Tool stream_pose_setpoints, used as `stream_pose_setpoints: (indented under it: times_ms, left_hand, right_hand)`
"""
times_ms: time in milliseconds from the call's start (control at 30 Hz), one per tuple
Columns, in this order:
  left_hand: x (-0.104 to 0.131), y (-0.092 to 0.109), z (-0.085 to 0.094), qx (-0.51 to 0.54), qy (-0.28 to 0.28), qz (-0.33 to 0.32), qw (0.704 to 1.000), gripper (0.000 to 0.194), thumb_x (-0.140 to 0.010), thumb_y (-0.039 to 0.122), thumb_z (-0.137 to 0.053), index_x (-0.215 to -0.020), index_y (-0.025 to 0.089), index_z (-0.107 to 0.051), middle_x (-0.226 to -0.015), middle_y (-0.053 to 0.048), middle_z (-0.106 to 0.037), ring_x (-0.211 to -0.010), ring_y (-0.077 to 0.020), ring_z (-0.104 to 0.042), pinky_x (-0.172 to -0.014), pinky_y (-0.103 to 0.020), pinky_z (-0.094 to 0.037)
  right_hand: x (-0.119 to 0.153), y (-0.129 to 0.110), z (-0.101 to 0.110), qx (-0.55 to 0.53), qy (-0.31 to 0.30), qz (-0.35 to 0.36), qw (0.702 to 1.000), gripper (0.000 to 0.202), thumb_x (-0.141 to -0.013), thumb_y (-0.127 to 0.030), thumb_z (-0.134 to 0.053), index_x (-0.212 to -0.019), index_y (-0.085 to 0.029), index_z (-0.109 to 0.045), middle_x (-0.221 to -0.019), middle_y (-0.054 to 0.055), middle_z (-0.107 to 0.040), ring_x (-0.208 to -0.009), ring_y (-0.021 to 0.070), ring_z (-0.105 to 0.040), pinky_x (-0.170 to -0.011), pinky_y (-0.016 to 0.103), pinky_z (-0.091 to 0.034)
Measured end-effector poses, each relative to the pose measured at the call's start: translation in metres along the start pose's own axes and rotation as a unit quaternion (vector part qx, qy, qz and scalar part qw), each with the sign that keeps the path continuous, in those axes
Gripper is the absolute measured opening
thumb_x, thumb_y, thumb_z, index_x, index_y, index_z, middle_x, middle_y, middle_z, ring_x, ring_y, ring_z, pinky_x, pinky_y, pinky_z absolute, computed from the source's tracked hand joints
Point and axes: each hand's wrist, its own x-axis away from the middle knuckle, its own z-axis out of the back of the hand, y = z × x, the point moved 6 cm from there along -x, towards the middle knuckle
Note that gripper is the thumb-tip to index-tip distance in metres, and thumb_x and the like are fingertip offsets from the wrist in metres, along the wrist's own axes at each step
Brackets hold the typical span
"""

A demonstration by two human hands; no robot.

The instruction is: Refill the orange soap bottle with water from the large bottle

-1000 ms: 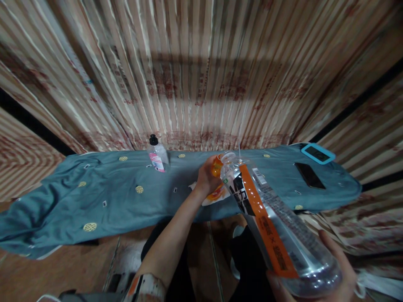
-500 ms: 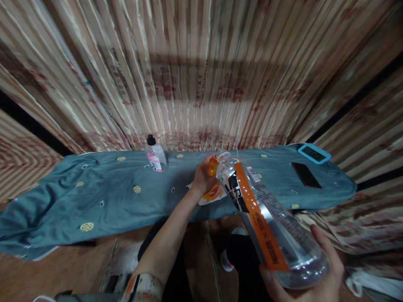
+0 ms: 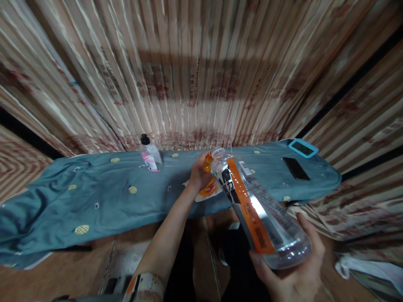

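My left hand (image 3: 199,171) is closed around a translucent orange object (image 3: 208,162), mostly hidden by my fingers; I cannot tell its full shape. Beneath that hand, an orange-and-white piece (image 3: 208,189), like a wrapper or label, shows on the cloth. My right hand (image 3: 294,262) grips the base of a large clear plastic bottle (image 3: 267,218) with an orange and black label. The bottle slants, its uncapped mouth pointing up and away from me, right beside the orange object. Whether the two touch is unclear. The bottle looks empty.
A blue-green patterned cloth (image 3: 103,184) covers the long narrow table. A clear pump-type bottle with a black top (image 3: 149,157) stands at back left. On the right lie a black phone (image 3: 296,168) and a blue-framed digital display (image 3: 303,148). Striped curtains (image 3: 189,84) hang close behind.
The whole view has shifted slightly, so the table and its things sit further left. Both hands keep their holds, and the large bottle's base has come up a little in view.
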Motion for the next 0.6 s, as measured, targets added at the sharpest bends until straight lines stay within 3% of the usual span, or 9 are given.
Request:
stream_pose_setpoints:
  times_ms: [133, 233, 333, 467, 600]
  left_hand:
    - [-0.001, -0.001, 0.0, -0.001, 0.004, 0.004, 1.0, 0.047, -0.07, 0.018, -0.079, -0.115, 0.02, -0.066, -0.119, -0.009, -0.076, -0.11, -0.0264, -0.073, -0.101, -0.04, -0.057]
    - [-0.001, -0.003, -0.001, -0.009, 0.001, 0.012, 1.0, 0.046, -0.071, 0.018, -0.079, -0.115, 0.02, -0.066, -0.12, -0.009, -0.076, -0.111, -0.0272, -0.073, -0.102, -0.04, -0.057]
    - [-0.001, -0.004, -0.002, -0.017, -0.001, 0.021, 1.0, 0.046, -0.073, 0.017, -0.077, -0.117, 0.019, -0.065, -0.12, -0.009, -0.076, -0.11, -0.0273, -0.073, -0.101, -0.041, -0.057]
    - [0.0, -0.005, -0.003, -0.007, -0.005, 0.013, 1.0, 0.048, -0.073, 0.018, -0.078, -0.119, 0.019, -0.063, -0.121, -0.009, -0.076, -0.11, -0.0277, -0.073, -0.1, -0.041, -0.059]
    - [0.002, -0.01, -0.002, 0.005, -0.003, -0.004, 1.0, 0.049, -0.073, 0.019, -0.077, -0.12, 0.018, -0.063, -0.12, -0.011, -0.075, -0.11, -0.0287, -0.073, -0.101, -0.044, -0.059]
  right_hand:
    - [0.001, -0.005, -0.003, -0.033, -0.009, -0.031, 0.999, 0.123, -0.059, -0.067, -0.088, -0.161, -0.023, -0.035, -0.151, 0.019, -0.05, -0.116, 0.0353, -0.063, -0.088, 0.047, -0.053]
    - [0.002, -0.015, -0.005, -0.045, 0.002, -0.077, 0.996, 0.12, -0.062, -0.071, -0.085, -0.16, -0.024, -0.036, -0.154, 0.018, -0.048, -0.125, 0.0376, -0.059, -0.1, 0.054, -0.048]
    - [0.002, -0.023, -0.004, -0.018, 0.016, -0.079, 0.997, 0.12, -0.063, -0.077, -0.081, -0.161, -0.024, -0.036, -0.157, 0.017, -0.045, -0.133, 0.0418, -0.052, -0.109, 0.063, -0.039]
    - [0.001, -0.02, -0.003, -0.009, 0.019, -0.081, 0.996, 0.125, -0.062, -0.077, -0.081, -0.164, -0.027, -0.03, -0.161, 0.019, -0.041, -0.129, 0.0468, -0.053, -0.102, 0.068, -0.042]
    - [0.001, -0.026, -0.002, 0.022, 0.03, -0.068, 0.997, 0.12, -0.068, -0.081, -0.074, -0.164, -0.021, -0.031, -0.16, 0.02, -0.042, -0.139, 0.0489, -0.047, -0.111, 0.07, -0.034]
